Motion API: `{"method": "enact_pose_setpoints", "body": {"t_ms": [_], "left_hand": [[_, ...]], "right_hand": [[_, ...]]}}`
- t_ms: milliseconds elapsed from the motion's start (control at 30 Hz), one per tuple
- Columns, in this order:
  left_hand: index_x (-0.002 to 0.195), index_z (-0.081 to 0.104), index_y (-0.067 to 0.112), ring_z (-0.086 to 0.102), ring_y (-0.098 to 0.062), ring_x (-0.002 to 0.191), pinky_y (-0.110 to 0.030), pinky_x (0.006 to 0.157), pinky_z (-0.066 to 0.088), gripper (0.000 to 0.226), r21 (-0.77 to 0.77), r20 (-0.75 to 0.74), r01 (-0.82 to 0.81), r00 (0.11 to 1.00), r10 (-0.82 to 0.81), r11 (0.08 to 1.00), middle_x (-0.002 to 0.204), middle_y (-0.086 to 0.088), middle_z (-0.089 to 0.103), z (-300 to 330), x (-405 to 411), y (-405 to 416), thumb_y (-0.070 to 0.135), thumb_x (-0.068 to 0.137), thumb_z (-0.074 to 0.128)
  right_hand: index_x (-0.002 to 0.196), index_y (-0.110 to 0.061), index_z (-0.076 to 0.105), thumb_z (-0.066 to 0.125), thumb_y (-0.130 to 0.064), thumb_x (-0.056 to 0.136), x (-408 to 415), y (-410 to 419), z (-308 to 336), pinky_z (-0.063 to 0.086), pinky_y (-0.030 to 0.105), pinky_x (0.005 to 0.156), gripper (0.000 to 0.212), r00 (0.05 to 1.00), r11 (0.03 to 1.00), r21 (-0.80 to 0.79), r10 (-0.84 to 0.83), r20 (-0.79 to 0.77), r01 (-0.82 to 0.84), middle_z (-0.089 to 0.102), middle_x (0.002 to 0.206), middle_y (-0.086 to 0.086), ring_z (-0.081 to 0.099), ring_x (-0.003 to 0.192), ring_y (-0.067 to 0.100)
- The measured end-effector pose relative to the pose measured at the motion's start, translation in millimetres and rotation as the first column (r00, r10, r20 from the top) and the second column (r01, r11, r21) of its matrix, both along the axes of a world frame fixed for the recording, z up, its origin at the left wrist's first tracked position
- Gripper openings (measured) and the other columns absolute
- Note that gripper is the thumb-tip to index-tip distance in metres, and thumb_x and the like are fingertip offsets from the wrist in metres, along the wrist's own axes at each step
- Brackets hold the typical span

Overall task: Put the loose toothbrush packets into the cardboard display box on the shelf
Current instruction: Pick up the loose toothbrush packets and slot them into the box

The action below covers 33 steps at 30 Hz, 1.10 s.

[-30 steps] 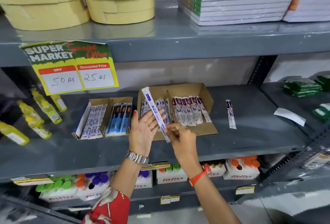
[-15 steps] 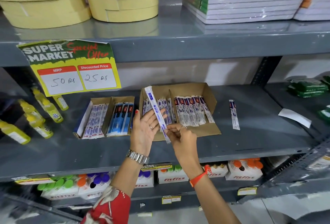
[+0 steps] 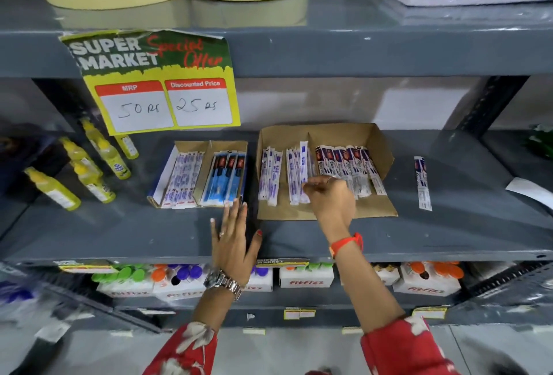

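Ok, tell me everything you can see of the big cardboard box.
The cardboard box is plain brown, open-topped, its front flap folded flat onto the grey shelf. A divider splits it: purple-white packets left, red-blue packets right, lying in rows. The right hand reaches in, fingers on the left packets.

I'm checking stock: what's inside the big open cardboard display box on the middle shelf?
The cardboard display box holds purple-and-white toothbrush packets left of its divider and red-and-blue ones right. The right hand covers some packets' lower ends.

Brown cardboard box [image 3: 380, 138] w/ purple-white packets [image 3: 270, 177]; red floral sleeves [image 3: 401, 347]; grey shelf [image 3: 449, 234]
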<state>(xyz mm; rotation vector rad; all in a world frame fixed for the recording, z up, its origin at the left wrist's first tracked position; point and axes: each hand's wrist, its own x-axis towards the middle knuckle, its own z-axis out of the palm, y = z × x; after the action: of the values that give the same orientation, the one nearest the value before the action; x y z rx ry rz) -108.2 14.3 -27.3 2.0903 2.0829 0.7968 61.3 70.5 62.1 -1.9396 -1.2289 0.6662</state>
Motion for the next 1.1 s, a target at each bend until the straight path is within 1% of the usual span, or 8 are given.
{"method": "enact_pose_setpoints", "body": {"t_ms": [133,267,367,467,567,633,800,1100], "left_hand": [[0.137,0.027,0.009,0.016,-0.023,0.135,-0.042,0.109,-0.002,0.067,-0.103,-0.215,0.023,0.976,-0.045,0.994,0.146,-0.009,0.029,-9.0,-3.1,-4.5,0.052,0.089,0.011],[0.14,0.024,0.012,0.02,-0.02,0.137,-0.04,0.111,-0.003,0.069,-0.138,-0.241,0.013,0.97,-0.046,0.99,0.148,-0.004,0.025,-11.0,-1.2,-2.7,0.053,0.085,0.01],[0.139,0.028,0.012,0.026,-0.023,0.135,-0.041,0.111,0.002,0.066,-0.129,-0.224,0.018,0.974,-0.047,0.991,0.147,-0.005,0.029,-11.5,-1.1,-2.6,0.048,0.086,0.016],[0.137,0.031,0.011,0.027,-0.024,0.135,-0.04,0.111,0.003,0.064,-0.118,-0.213,0.027,0.976,-0.052,0.993,0.146,-0.006,0.031,-11.9,-1.0,-1.8,0.048,0.086,0.018],[0.136,0.034,0.011,0.03,-0.026,0.133,-0.044,0.109,0.008,0.063,-0.118,-0.201,0.03,0.978,-0.053,0.993,0.145,-0.008,0.034,-11.7,-1.1,-1.3,0.047,0.086,0.02],[0.135,0.036,0.01,0.032,-0.026,0.133,-0.045,0.109,0.012,0.062,-0.117,-0.194,0.029,0.98,-0.052,0.993,0.144,-0.008,0.036,-12.1,-0.8,-1.8,0.046,0.086,0.022],[0.133,0.039,0.01,0.034,-0.026,0.131,-0.044,0.108,0.015,0.061,-0.107,-0.183,0.02,0.982,-0.04,0.994,0.142,-0.008,0.039,-13.1,-0.6,-1.0,0.046,0.086,0.025],[0.138,0.026,0.007,0.02,-0.023,0.136,-0.045,0.11,0.008,0.065,-0.067,-0.188,0.036,0.981,-0.048,0.997,0.147,-0.01,0.027,-10.7,7.9,-2.1,0.047,0.086,0.024]], "right_hand": [[0.09,-0.019,0.073,0.065,-0.034,0.079,-16.0,13.6,3.3,0.049,0.029,0.066,0.02,0.958,0.998,-0.06,0.018,0.288,-0.001,0.075,0.09,0.011,0.069,0.085,0.03],[0.074,-0.011,0.07,0.064,-0.017,0.077,-33.6,11.7,2.3,0.037,0.027,0.058,0.009,0.852,0.998,0.023,0.045,0.522,-0.067,0.066,0.063,0.013,0.067,0.067,0.03],[0.069,-0.011,0.068,0.064,-0.014,0.075,-46.0,16.3,-0.2,0.042,0.032,0.07,0.007,0.81,0.994,0.013,0.078,0.581,-0.106,0.068,0.061,0.011,0.067,0.063,0.027],[0.069,-0.013,0.064,0.062,-0.016,0.08,-53.0,27.0,-0.8,0.035,0.041,0.099,0.012,0.799,0.993,-0.031,0.107,0.592,-0.11,0.069,0.063,0.008,0.066,0.064,0.025],[0.063,-0.014,0.059,0.061,-0.014,0.081,-56.4,36.2,-5.4,0.029,0.044,0.105,0.018,0.784,0.993,-0.051,0.116,0.61,-0.107,0.064,0.058,0.007,0.066,0.064,0.026],[0.059,-0.015,0.054,0.063,-0.019,0.082,-56.8,40.0,-8.2,0.03,0.045,0.105,0.025,0.76,0.992,-0.056,0.121,0.639,-0.111,0.059,0.053,0.006,0.065,0.061,0.025],[0.074,-0.012,0.069,0.055,-0.03,0.085,-43.5,37.9,-9.5,0.032,0.043,0.098,0.025,0.79,0.992,0.001,0.099,0.605,-0.125,0.07,0.065,0.011,0.064,0.068,0.027],[0.084,-0.021,0.072,0.057,-0.026,0.078,29.6,14.0,-11.9,0.041,0.039,0.085,0.017,0.864,0.961,0.265,-0.202,0.461,0.083,0.074,0.07,0.011,0.067,0.073,0.031]]}}
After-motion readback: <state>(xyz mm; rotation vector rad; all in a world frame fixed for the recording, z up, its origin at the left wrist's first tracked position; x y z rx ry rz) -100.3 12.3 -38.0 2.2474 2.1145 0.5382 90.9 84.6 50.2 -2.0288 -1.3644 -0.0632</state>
